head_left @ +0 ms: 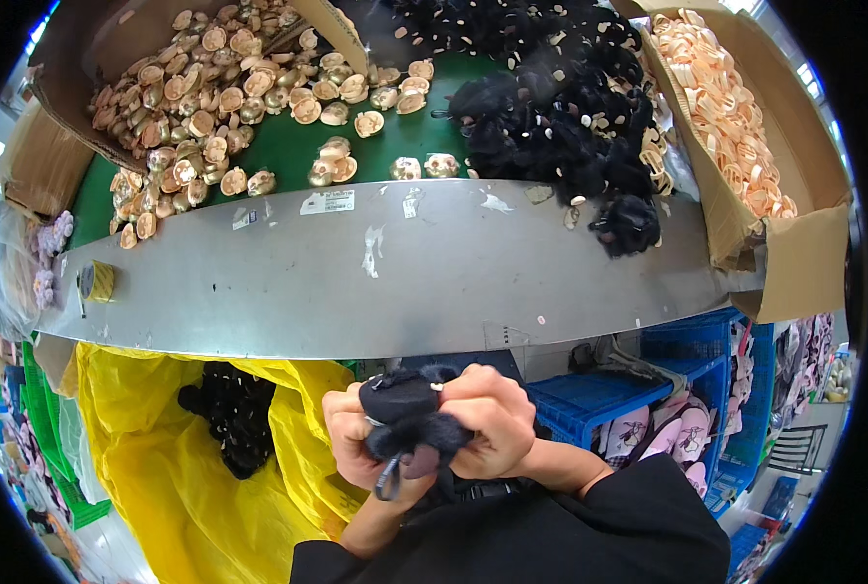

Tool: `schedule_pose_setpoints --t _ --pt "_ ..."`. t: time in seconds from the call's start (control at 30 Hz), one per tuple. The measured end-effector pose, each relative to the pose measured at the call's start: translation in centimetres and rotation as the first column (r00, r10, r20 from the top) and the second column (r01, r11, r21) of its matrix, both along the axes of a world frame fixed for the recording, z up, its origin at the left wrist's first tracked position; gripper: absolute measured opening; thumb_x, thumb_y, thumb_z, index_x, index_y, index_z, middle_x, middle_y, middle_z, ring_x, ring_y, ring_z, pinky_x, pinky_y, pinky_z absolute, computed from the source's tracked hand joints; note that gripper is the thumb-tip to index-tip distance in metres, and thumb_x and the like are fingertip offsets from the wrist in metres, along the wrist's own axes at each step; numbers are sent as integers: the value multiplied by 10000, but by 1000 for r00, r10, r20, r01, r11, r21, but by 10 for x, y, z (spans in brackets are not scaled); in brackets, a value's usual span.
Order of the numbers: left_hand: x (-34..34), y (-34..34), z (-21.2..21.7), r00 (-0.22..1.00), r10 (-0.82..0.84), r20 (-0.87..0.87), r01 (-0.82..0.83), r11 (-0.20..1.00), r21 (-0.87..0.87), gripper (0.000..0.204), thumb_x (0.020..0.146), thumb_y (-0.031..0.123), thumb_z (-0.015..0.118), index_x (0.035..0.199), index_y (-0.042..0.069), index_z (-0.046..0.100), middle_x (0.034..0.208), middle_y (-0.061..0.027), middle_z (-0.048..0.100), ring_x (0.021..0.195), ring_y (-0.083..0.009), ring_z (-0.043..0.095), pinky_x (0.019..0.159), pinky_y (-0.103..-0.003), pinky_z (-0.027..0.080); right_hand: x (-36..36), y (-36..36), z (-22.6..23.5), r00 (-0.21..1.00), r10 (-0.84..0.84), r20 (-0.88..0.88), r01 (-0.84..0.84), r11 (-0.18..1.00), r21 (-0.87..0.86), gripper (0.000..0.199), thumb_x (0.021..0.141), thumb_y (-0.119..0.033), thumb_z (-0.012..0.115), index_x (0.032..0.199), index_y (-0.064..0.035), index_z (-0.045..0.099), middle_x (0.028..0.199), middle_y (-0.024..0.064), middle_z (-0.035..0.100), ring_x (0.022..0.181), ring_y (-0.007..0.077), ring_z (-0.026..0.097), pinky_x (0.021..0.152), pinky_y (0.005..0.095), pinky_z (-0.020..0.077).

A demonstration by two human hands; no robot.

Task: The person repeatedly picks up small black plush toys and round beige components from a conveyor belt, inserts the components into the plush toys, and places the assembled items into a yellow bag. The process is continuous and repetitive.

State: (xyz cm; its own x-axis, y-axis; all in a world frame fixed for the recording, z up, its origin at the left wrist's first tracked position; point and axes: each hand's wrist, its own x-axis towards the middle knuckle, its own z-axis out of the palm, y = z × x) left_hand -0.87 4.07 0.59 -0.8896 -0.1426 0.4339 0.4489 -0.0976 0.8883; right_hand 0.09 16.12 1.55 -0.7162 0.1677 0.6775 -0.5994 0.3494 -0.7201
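A small black furry plush piece (400,401) is held up in front of me, just past the metal table's near edge. My left hand (352,450) is closed around its left side, with the thumb at its underside. My right hand (497,414) grips the right side, fingers curled in. A dark loop (388,480) hangs from the lower part, and a small pale bit shows beside my right fingers. Left of my hands a yellow plastic bag (151,467) gapes, with black plush pieces (234,419) inside.
Hollow gold and beige shells (200,117) spill from a cardboard box at far left. A heap of black fur pieces (560,107) lies at far right, beside a box of peach plastic parts (716,97). Tape roll (97,280) sits left; blue crates (599,399) stand right.
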Motion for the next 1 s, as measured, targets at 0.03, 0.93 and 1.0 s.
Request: schedule_pose_setpoints --t 0.03,0.93,1.0 --pt "-1 1 2 1000 5 -11 -5 1000 -1 443 742 286 883 882 82 515 940 -64 516 767 -160 517 708 -279 422 1 1 2 1000 19 2 -19 1000 16 242 693 -49 771 901 -13 654 855 132 651 613 252 607 556 310 509" --pt "-15 17 13 806 -290 516 378 923 -72 422 808 -86 698 1197 0 559 1189 -149 626 1092 -219 631 1001 -312 472 -34 370 -33 494 -862 110 672 459 581 424 945 -277 615 1273 -14 555 1230 182 588 1138 361 586 958 429 480" --pt "-18 18 15 831 -232 506 315 945 -84 411 830 -71 690 1212 -3 554 1136 -124 630 1033 -209 653 962 -297 497 -50 405 -38 447 -892 70 623 366 691 502 907 -340 669 1278 -17 569 1251 188 615 1166 364 589 962 445 483"
